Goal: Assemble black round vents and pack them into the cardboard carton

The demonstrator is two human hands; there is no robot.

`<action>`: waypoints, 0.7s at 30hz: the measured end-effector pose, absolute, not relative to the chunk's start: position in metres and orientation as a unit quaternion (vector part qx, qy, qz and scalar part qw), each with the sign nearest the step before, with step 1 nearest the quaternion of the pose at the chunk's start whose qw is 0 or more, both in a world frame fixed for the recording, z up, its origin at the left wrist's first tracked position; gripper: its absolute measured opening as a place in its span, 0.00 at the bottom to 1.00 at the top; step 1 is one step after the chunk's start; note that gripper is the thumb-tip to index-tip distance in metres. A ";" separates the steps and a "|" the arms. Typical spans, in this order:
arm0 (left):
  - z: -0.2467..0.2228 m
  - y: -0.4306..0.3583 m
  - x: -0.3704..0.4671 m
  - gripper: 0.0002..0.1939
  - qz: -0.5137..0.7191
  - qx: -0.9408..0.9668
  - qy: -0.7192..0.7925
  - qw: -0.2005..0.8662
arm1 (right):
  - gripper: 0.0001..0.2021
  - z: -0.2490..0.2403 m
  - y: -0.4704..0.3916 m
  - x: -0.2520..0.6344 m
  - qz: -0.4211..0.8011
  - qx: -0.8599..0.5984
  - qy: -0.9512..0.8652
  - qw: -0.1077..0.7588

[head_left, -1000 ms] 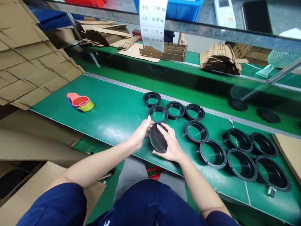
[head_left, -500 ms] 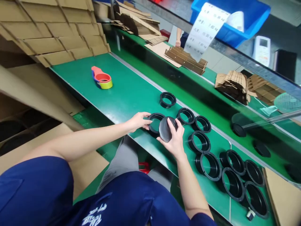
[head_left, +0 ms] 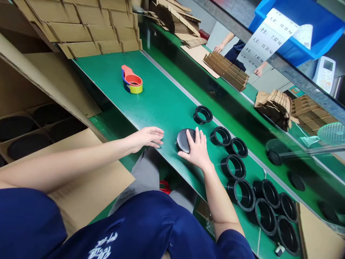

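On the green bench a round black part (head_left: 183, 140) with a grey, shiny side sits in front of me. My right hand (head_left: 197, 147) rests over its right side, fingers spread and the thumb along its near edge. To the left, my left hand (head_left: 147, 139) hovers by the bench's front edge, fingers stretched and holding nothing. Black flanged rings stand close by on the right, among them one ring (head_left: 202, 114) behind the part and another ring (head_left: 220, 136) beside my right fingertips. What lies under my right palm is hidden.
A red, blue and yellow tape dispenser (head_left: 132, 81) stands on the bench at left. Cardboard dividers (head_left: 88, 32) rise behind it. An open box (head_left: 40, 108) with black discs is at my left. Across the bench, a co-worker's hand (head_left: 219, 48) is near more dividers. A blue bin (head_left: 302, 25) hangs overhead.
My left hand has let go of the ring and drawn back left. The round piece tilted in my right hand now lies flat on the bench where the ring was, and my right fingers have spread.
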State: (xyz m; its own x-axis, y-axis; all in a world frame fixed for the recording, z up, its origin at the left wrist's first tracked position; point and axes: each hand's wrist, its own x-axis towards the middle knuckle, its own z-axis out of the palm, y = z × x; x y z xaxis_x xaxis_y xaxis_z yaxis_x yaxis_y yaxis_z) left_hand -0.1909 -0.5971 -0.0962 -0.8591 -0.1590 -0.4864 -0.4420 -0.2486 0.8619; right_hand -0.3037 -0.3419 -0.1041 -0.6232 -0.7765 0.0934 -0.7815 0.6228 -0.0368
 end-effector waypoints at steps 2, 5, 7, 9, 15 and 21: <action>-0.098 -0.602 -0.185 0.32 0.748 -0.256 0.603 0.102 | 0.39 -0.090 -0.345 -0.302 0.053 0.440 -0.894 0.068; -0.104 -0.605 -0.182 0.33 0.745 -0.264 0.603 0.106 | 0.37 -0.078 -0.356 -0.301 0.090 0.408 -0.901 0.120; -0.108 -0.605 -0.183 0.33 0.745 -0.267 0.602 0.106 | 0.37 -0.084 -0.366 -0.303 0.084 0.403 -0.908 0.082; -0.110 -0.601 -0.185 0.32 0.750 -0.263 0.597 0.114 | 0.34 -0.097 -0.370 -0.307 0.079 0.422 -0.903 0.008; -0.113 -0.575 -0.202 0.27 0.770 -0.199 0.589 0.144 | 0.35 -0.133 -0.339 -0.326 0.394 0.197 -0.898 0.024; -0.111 -0.549 -0.245 0.20 0.643 -0.116 0.755 0.056 | 0.32 -0.150 -0.336 -0.302 0.589 0.138 -0.789 -0.109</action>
State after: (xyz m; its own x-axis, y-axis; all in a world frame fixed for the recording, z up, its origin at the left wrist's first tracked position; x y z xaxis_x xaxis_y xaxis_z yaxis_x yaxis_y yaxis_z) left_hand -0.2454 -0.5491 -0.1107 -0.9671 -0.1026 -0.2329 -0.2462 0.1454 0.9582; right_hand -0.3017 -0.3357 -0.1498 -0.9379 -0.3468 -0.0094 -0.0898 0.2689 -0.9590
